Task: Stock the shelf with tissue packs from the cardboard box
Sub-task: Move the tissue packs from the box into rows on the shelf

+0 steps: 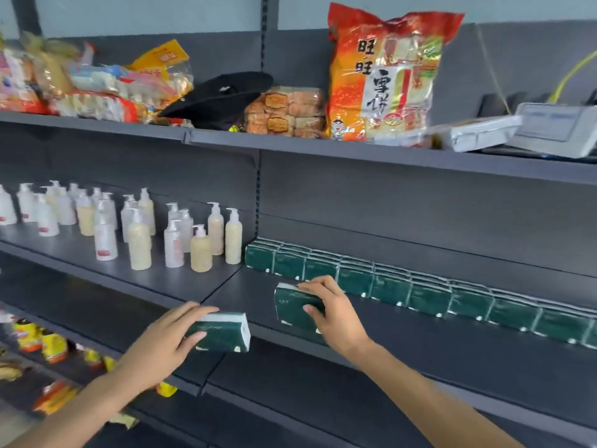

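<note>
Left hand (168, 337) gripping a green tissue pack (223, 333) at the shelf's (420, 344) front edge, right hand (332, 315) clasping a second tissue pack (292, 307) upright on the shelf, row of stocked packs (420, 292) just beyond the right hand, pump bottles (139, 227) beyond the left

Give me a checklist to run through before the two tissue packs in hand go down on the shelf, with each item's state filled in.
1. Right hand grips its tissue pack firmly: ok, thumb in front, fingers over the top.
2. Left hand grips the second tissue pack: ok.
3. Bare shelf space in front of the back row of tissue packs: ok.
4. Right pack upright like the row: ok.
5. Left pack turned upright: not ok, it lies flat.
6. Pump bottles clear of the placing spot: ok, they stand on the neighbouring section.
</note>
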Available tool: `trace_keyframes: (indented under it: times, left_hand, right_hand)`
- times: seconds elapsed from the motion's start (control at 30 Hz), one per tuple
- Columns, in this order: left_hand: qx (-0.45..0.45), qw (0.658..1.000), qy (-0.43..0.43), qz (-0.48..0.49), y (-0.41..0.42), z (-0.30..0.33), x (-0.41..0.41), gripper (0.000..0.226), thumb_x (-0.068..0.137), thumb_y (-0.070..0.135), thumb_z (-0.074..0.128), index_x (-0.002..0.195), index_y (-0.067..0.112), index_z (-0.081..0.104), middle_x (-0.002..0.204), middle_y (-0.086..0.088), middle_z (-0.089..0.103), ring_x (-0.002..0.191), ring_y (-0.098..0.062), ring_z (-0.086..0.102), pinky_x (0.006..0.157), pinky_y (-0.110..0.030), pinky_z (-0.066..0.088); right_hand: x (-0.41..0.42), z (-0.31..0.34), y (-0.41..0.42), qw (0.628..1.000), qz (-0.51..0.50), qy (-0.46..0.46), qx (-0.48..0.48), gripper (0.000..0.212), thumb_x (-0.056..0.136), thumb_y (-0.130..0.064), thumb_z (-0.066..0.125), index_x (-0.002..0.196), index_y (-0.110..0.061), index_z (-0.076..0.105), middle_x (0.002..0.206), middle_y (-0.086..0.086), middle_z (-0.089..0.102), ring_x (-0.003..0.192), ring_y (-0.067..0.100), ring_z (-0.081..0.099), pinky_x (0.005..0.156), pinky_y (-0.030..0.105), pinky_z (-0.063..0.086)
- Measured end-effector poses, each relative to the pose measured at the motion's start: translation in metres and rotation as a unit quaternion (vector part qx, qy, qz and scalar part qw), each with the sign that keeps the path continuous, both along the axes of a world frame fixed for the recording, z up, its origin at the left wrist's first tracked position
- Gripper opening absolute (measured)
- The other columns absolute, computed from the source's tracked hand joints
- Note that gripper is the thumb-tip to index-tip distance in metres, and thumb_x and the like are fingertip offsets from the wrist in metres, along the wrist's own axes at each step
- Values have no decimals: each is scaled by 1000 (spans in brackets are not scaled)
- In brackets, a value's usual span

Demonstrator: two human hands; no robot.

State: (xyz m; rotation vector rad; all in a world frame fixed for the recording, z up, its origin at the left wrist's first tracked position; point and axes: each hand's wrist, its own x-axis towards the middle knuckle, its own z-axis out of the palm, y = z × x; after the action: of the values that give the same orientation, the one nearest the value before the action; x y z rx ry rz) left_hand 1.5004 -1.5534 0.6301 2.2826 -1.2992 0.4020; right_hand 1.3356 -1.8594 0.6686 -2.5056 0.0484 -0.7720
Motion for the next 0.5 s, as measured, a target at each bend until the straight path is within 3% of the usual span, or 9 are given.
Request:
trace_keyframes:
  times: [0.1, 0.17, 0.37, 0.5]
  left_hand:
    - [-2, 999, 3, -39, -55, 2, -16, 39, 101, 39, 51, 139, 41, 46, 125, 25, 44, 103, 1, 54, 75, -18, 44]
    - [2, 998, 1, -69, -91, 5, -31, 39, 101, 40, 51, 139, 40, 46, 125, 26, 43, 102, 2, 54, 76, -18, 44]
    - [11, 990, 13, -143, -196, 14, -87, 40, 100, 37, 54, 138, 46, 43, 123, 30, 43, 90, 15, 50, 69, -15, 39]
    - [9, 985, 23, -171, -262, 12, -127, 41, 100, 40, 53, 140, 43, 45, 125, 33, 41, 95, 10, 54, 82, -17, 44]
  right_hand:
    - [-43, 2, -38, 998, -56, 1, -2, 38, 98, -12, 60, 134, -25, 57, 120, -14, 46, 95, 10, 55, 86, 6, 38]
    - [-71, 1, -63, 996, -85, -1, -7, 37, 99, -15, 58, 134, -26, 56, 120, -15, 45, 87, 6, 54, 80, 6, 38]
    - [-150, 1, -131, 989, -147, -17, -19, 34, 101, -17, 55, 134, -22, 57, 122, -12, 47, 88, -7, 49, 83, 5, 35]
    - [-198, 0, -179, 983, -178, -18, -28, 35, 100, -18, 56, 135, -24, 57, 122, -12, 46, 85, -1, 51, 80, 5, 36]
